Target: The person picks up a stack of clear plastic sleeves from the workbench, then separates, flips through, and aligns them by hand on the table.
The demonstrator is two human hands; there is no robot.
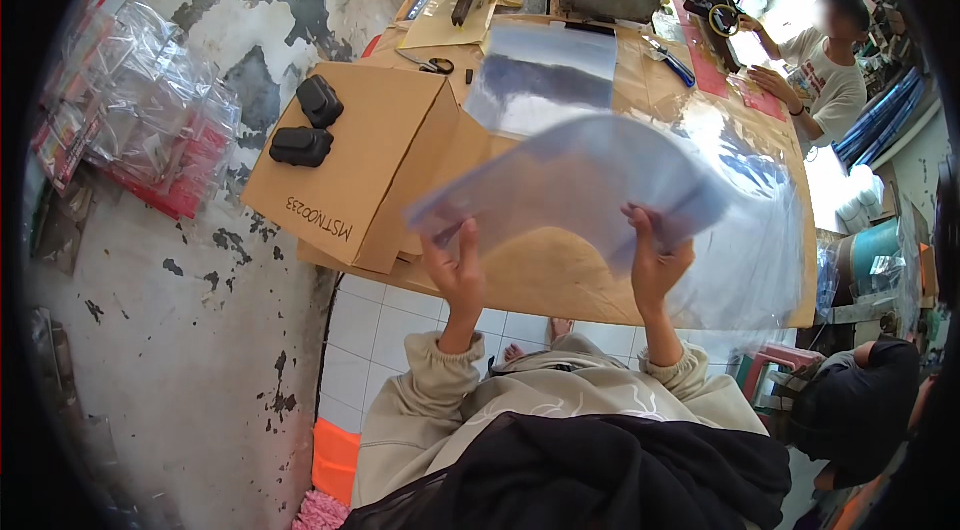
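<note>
Between my two hands a clear plastic sheet with a bluish tint arches up over the table's near side. My left hand pinches its left end, close to the cardboard box. At the other end my right hand grips the sheet between thumb and fingers. Beyond it lies a stack of clear sheets, flat on the brown-covered table. More clear plastic film spreads over the table's right side and hangs past its front edge.
A cardboard box with two black cases on top stands at the left. Scissors and a blue-handled cutter lie farther back. A co-worker works at the far right; another person is lower right. Plastic packages hang on the wall.
</note>
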